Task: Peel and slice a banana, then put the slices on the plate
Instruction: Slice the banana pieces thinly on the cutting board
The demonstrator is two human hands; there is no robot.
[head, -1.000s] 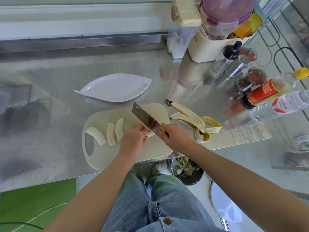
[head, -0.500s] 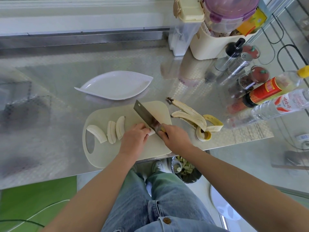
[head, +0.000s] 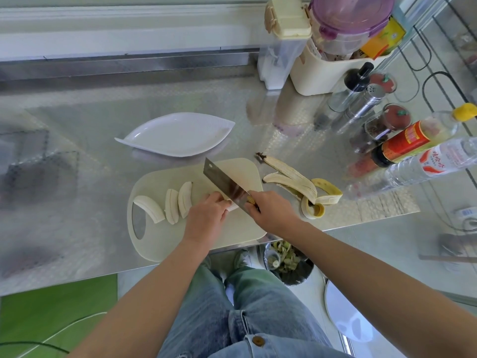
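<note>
Slicing the banana on my cutting board (head: 160,244)

My left hand (head: 206,218) pins the banana piece (head: 233,208) steady; my right hand (head: 273,211) grips the cleaver (head: 225,186) against it.

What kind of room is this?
Most likely a kitchen: a steel counter with a cutting board, a cleaver, and seasoning bottles and shakers at the right.

Bottle labels (head: 436,161) too blurred.
</note>
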